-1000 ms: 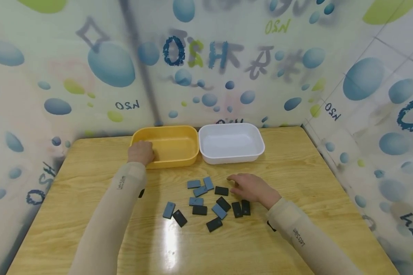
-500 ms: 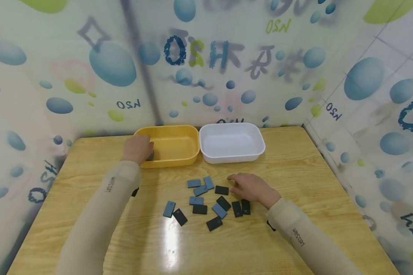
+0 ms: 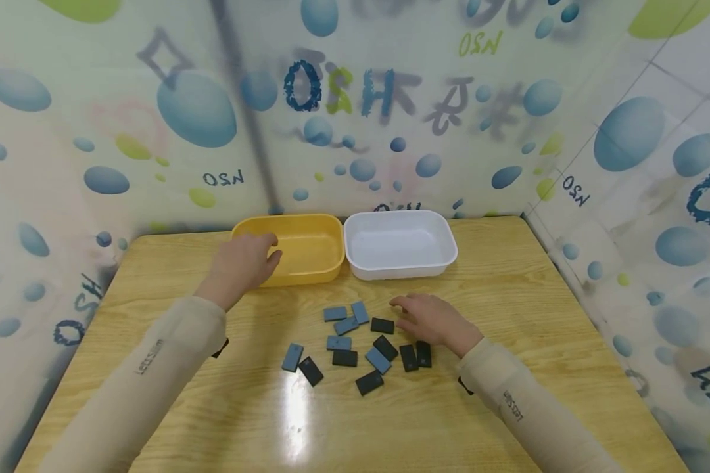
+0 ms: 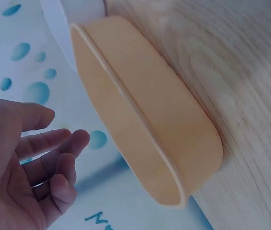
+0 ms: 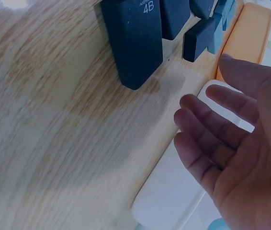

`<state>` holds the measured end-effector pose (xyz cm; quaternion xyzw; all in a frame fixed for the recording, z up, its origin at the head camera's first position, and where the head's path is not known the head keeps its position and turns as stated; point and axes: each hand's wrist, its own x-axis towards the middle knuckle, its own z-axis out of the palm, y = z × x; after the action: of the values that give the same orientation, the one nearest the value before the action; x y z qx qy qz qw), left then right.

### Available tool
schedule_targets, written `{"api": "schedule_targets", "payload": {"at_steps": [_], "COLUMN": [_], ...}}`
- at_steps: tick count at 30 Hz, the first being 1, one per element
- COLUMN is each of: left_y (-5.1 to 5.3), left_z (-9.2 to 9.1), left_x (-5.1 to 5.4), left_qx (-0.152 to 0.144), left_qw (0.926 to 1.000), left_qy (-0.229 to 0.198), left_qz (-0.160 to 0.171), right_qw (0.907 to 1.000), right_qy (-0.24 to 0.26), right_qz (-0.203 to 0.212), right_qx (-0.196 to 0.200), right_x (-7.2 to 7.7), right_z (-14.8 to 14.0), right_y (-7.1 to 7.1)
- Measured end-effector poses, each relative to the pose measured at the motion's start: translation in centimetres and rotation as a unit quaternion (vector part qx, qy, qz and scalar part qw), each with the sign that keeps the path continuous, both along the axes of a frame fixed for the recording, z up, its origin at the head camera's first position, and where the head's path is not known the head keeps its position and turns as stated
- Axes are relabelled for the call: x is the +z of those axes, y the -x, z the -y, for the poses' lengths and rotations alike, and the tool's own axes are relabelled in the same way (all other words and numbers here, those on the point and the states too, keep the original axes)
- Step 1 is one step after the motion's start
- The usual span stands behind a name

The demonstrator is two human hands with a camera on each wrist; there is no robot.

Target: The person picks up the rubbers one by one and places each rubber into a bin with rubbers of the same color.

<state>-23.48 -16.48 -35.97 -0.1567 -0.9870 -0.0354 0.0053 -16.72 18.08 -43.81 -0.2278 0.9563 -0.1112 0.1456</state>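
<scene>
My left hand (image 3: pixel 245 263) is over the left end of the yellow tray (image 3: pixel 307 272), fingers loosely bent and thumb apart. In the left wrist view, nothing is between the fingers of the left hand (image 4: pixel 35 158), and the tray (image 4: pixel 145 100) stands beside it. My right hand (image 3: pixel 434 322) is held over the table beside a black eraser (image 3: pixel 382 326), its fingers relaxed. The right wrist view shows that hand (image 5: pixel 231 139) holding nothing; near it is a black eraser marked 4B (image 5: pixel 135 43). The left hand hides part of the tray's inside.
Several blue erasers (image 3: pixel 334 314) and black erasers (image 3: pixel 369 383) lie scattered mid-table, some touching. A white tray (image 3: pixel 399 270) stands right of the yellow one, both near the patterned wall (image 3: pixel 355 151) at the back of the wooden table (image 3: pixel 509 276).
My left hand has loosened its fingers and risen from inside the yellow tray, where a dark eraser showed beneath it half a second ago. The right hand stays in place.
</scene>
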Motion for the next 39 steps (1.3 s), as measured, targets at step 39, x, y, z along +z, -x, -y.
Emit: {"api": "schedule_targets", "payload": {"at_steps": [39], "left_y": [-6.3], "left_z": [-0.6], "left_x": [-5.6], "left_qx": [-0.102], "left_qw": [0.9935], "left_qy": [-0.047], "left_qz": [0.013], "right_qw": [0.9852], "right_qy": [-0.032], "right_qz": [-0.102], "right_qx": [0.134], "right_x": [-0.9], "right_z": [3.4], "right_y": [-0.1]}}
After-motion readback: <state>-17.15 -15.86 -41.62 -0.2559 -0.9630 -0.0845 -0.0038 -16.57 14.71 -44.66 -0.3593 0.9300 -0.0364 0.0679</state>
